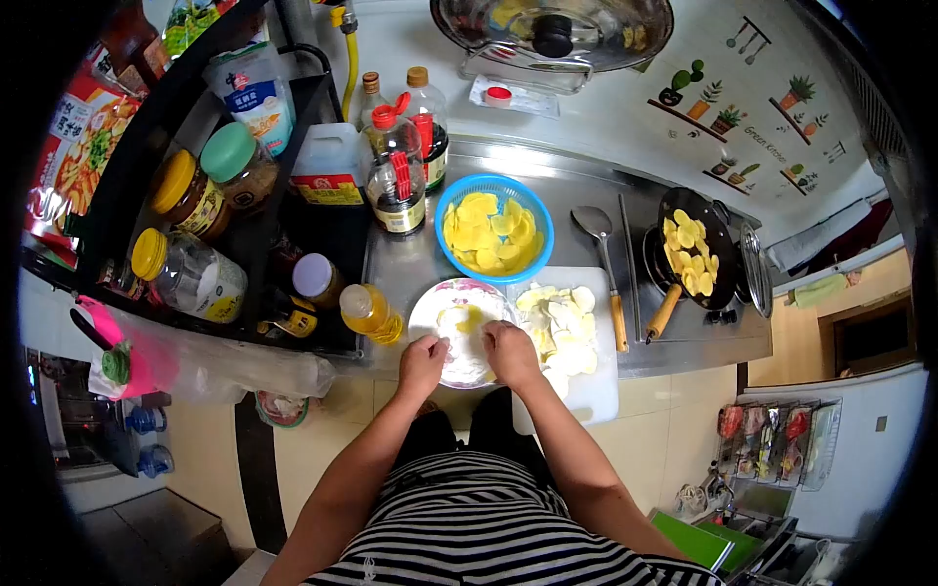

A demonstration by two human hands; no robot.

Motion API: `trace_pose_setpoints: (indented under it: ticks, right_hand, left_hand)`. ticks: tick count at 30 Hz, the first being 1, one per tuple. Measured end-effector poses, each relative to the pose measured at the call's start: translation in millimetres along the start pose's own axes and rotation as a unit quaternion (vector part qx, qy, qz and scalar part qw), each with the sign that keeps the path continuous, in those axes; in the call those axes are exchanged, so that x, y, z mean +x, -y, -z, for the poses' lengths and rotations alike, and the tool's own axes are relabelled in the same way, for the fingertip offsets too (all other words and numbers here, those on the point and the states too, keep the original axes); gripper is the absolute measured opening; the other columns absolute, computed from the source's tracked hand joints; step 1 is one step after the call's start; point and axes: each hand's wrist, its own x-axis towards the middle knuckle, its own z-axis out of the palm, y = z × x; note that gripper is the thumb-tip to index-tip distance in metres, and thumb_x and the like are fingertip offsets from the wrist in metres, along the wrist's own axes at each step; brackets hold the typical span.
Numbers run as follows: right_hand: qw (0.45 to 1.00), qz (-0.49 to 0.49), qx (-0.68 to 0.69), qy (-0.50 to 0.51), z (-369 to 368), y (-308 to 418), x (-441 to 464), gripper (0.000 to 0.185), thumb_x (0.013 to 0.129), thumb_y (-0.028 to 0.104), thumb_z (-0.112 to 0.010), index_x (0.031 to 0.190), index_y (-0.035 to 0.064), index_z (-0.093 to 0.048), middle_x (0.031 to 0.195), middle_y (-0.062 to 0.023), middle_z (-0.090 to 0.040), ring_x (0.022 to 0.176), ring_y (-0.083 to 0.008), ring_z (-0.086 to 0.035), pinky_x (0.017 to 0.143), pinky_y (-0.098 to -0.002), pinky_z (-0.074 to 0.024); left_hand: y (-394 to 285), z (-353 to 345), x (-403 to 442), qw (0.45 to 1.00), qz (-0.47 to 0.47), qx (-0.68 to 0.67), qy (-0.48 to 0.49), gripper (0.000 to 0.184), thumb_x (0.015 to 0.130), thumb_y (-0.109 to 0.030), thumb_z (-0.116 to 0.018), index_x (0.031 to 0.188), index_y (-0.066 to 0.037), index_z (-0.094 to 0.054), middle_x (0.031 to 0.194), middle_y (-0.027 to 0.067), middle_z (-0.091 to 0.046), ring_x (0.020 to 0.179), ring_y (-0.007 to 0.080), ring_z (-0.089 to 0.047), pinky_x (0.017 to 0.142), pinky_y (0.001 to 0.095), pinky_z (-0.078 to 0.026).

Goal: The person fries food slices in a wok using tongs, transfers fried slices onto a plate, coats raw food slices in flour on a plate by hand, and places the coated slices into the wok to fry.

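Note:
A plate with a coloured rim stands at the counter's front edge, white powder spread over it and a yellow slice lying in the powder. My left hand is closed over its left side, fingertips pinched. On the right side, my right hand is also closed, knuckles up; what either holds, if anything, I cannot make out. White-coated slices are heaped on a white cutting board beside my right hand. Behind the plate, a blue basket holds several yellow potato-like slices.
Right of the board lie a spatula and a black wok with yellow slices, near a glass lid. An oil bottle, sauce bottles and a black rack of jars stand left.

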Motion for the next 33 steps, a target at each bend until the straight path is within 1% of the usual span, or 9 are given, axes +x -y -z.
trace_pose_setpoints:
  ticks: [2, 10, 15, 19, 21, 24, 26, 30, 33]
  right_hand:
    - [1.000, 0.006, -0.010, -0.009, -3, 2, 6, 0.027, 0.075, 0.004, -0.055, 0.101, 0.0017, -0.060, 0.093, -0.0206, -0.060, 0.086, -0.0361, -0.057, 0.076, -0.0400, -0.0473]
    - [0.973, 0.154, -0.108, -0.131, -35, -8, 35, 0.033, 0.071, 0.012, -0.061, 0.104, 0.0049, -0.060, 0.089, -0.0156, -0.063, 0.083, -0.0334, -0.059, 0.083, -0.0403, -0.0453]
    - [0.998, 0.040, -0.008, 0.052, -8, -1, 39, 0.027, 0.073, 0.011, -0.058, 0.098, 0.0021, -0.061, 0.084, -0.0171, -0.063, 0.075, -0.0318, -0.061, 0.071, -0.0377, -0.0481]
    - [0.977, -0.034, 0.203, 0.059, -1, 0, 24, 0.021, 0.076, 0.011, -0.057, 0.094, 0.0021, -0.063, 0.074, -0.0194, -0.061, 0.068, -0.0339, -0.060, 0.065, -0.0391, -0.0485]
    - [0.986, -0.023, 0.162, 0.029, -9, -14, 22, 0.020, 0.076, 0.012, -0.057, 0.092, 0.0019, -0.062, 0.074, -0.0197, -0.061, 0.068, -0.0346, -0.060, 0.064, -0.0394, -0.0484]
    - [0.997, -0.034, 0.074, -0.007, -23, -27, 24, 0.018, 0.077, 0.013, -0.057, 0.090, 0.0011, -0.061, 0.076, -0.0205, -0.061, 0.071, -0.0360, -0.060, 0.064, -0.0393, -0.0483]
    - [0.998, -0.053, 0.029, -0.010, -28, -28, 24, 0.017, 0.077, 0.013, -0.057, 0.088, 0.0006, -0.061, 0.077, -0.0210, -0.061, 0.074, -0.0368, -0.060, 0.065, -0.0390, -0.0483]
    - [0.997, -0.065, 0.044, -0.026, -23, -15, 21, 0.020, 0.075, 0.010, -0.055, 0.092, 0.0002, -0.059, 0.081, -0.0234, -0.061, 0.079, -0.0387, -0.059, 0.069, -0.0407, -0.0479]
    - [0.990, -0.075, 0.117, -0.024, -24, -14, 20, 0.025, 0.074, 0.008, -0.052, 0.096, -0.0004, -0.060, 0.081, -0.0215, -0.061, 0.076, -0.0335, -0.060, 0.070, -0.0382, -0.0477]
  left_hand:
    - [5, 0, -1, 0.991, -0.058, 0.118, -0.026, 0.023, 0.079, -0.009, -0.052, 0.099, 0.001, -0.058, 0.083, 0.0217, -0.061, 0.078, 0.0372, -0.059, 0.069, 0.0392, -0.047]
    - [13, -1, 4, 0.993, -0.020, 0.113, -0.013, 0.031, 0.078, -0.012, -0.054, 0.107, 0.001, -0.055, 0.089, 0.0214, -0.062, 0.082, 0.0348, -0.061, 0.073, 0.0387, -0.048]
    - [7, 1, 2, 0.998, -0.002, 0.066, -0.003, 0.032, 0.080, -0.013, -0.054, 0.109, 0.001, -0.054, 0.088, 0.0202, -0.062, 0.082, 0.0326, -0.062, 0.072, 0.0375, -0.048]
    - [39, -9, 17, 1.000, -0.002, 0.010, -0.026, 0.030, 0.081, -0.011, -0.053, 0.109, 0.001, -0.053, 0.090, 0.0197, -0.062, 0.083, 0.0318, -0.062, 0.074, 0.0363, -0.048]
    - [40, -9, 17, 0.999, -0.012, -0.023, -0.046, 0.029, 0.081, -0.010, -0.053, 0.109, 0.001, -0.053, 0.091, 0.0198, -0.062, 0.083, 0.0321, -0.061, 0.074, 0.0360, -0.048]
    - [12, -4, 8, 0.999, 0.024, 0.018, -0.027, 0.030, 0.080, -0.006, -0.051, 0.109, 0.002, -0.053, 0.099, 0.0206, -0.060, 0.090, 0.0337, -0.058, 0.080, 0.0376, -0.046]
    - [0, -3, 2, 0.960, -0.173, 0.221, -0.018, 0.034, 0.079, -0.003, -0.050, 0.112, 0.001, -0.052, 0.108, 0.0210, -0.056, 0.101, 0.0343, -0.053, 0.088, 0.0388, -0.042]
    - [-8, -12, 2, 0.904, -0.255, 0.325, 0.109, 0.035, 0.078, -0.004, -0.051, 0.113, 0.002, -0.051, 0.113, 0.0194, -0.052, 0.109, 0.0335, -0.047, 0.093, 0.0398, -0.039]
    - [-21, -19, -1, 0.926, -0.173, 0.327, 0.080, 0.035, 0.078, -0.006, -0.051, 0.112, 0.002, -0.051, 0.113, 0.0178, -0.052, 0.107, 0.0334, -0.048, 0.092, 0.0411, -0.039]
